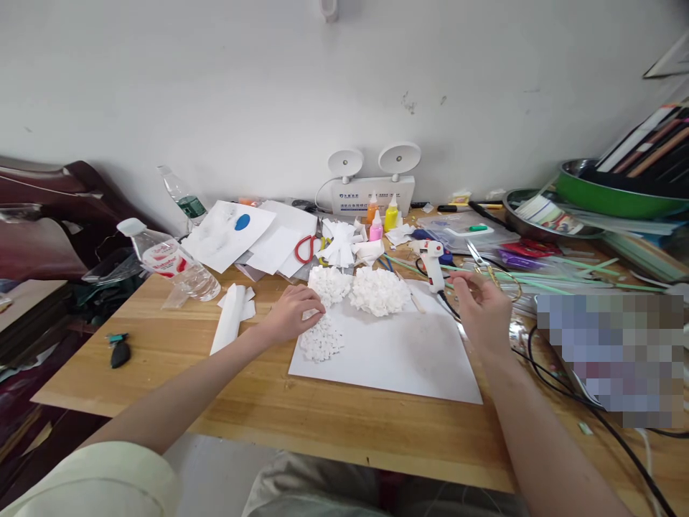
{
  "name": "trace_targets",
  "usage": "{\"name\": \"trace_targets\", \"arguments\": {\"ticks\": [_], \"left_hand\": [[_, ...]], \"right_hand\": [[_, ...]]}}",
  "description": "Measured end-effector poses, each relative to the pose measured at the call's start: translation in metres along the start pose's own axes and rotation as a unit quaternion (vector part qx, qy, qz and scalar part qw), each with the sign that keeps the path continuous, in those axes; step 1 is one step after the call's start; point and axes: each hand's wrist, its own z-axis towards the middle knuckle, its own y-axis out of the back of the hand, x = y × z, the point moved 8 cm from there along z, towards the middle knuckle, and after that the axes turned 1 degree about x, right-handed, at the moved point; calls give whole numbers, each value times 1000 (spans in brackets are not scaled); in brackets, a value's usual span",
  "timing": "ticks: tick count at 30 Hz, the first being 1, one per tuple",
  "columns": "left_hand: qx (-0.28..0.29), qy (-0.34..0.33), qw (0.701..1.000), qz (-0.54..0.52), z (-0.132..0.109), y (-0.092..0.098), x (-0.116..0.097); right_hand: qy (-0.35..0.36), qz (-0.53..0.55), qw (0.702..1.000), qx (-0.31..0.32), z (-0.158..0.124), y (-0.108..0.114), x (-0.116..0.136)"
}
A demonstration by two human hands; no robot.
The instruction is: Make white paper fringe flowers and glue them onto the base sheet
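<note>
On the wood-grained tabletop (258,406), head view: a smooth white sheet (425,366) is laid flat, its near edge slanted. Along its left and far parts, white material, paper by its look, is gathered. A ruffled mound (329,284) is seen at the far left corner; just right of it, a broader, rounded cluster (380,291) is set, its surface all crimped edges. Nearer, small flat scraps (323,341) are heaped loosely.

The left hand (293,314) is held beside the scraps, fingers bent, thumb and forefinger brought close; whether anything is pinched cannot be told. The right hand (483,305) is raised near the white glue gun (430,260), fingers curled, thumb drawn toward the forefinger; a grip on anything cannot be made out.

Beyond the mounds, squeeze bottles of pink (375,228), orange (372,209) and yellow (391,215) are grouped. To the left, a smooth white roll (226,316) and a clear, ribbed plastic bottle (188,273), tilted in view, are noted.
</note>
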Motion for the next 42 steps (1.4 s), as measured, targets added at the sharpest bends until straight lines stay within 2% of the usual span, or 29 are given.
{"name": "trace_targets", "arguments": {"ticks": [8,14,19,27,34,42], "left_hand": [[23,-50,994,91,-4,-11,-5],[24,-12,998,50,-9,-8,2],[0,27,999,16,-11,-1,6],[7,6,999,34,-13,-4,3],[-39,56,998,15,-15,6,5],[-55,81,994,46,-18,-3,6]], "right_hand": [[-16,3,1000,-3,1,0,-1],[-23,12,1000,-2,0,0,-2],[-17,11,1000,-1,0,0,0],[-18,7,1000,1,1,-1,-1],[-23,19,1000,-1,0,-1,-1],[-20,24,1000,1,1,-2,-3]]}}
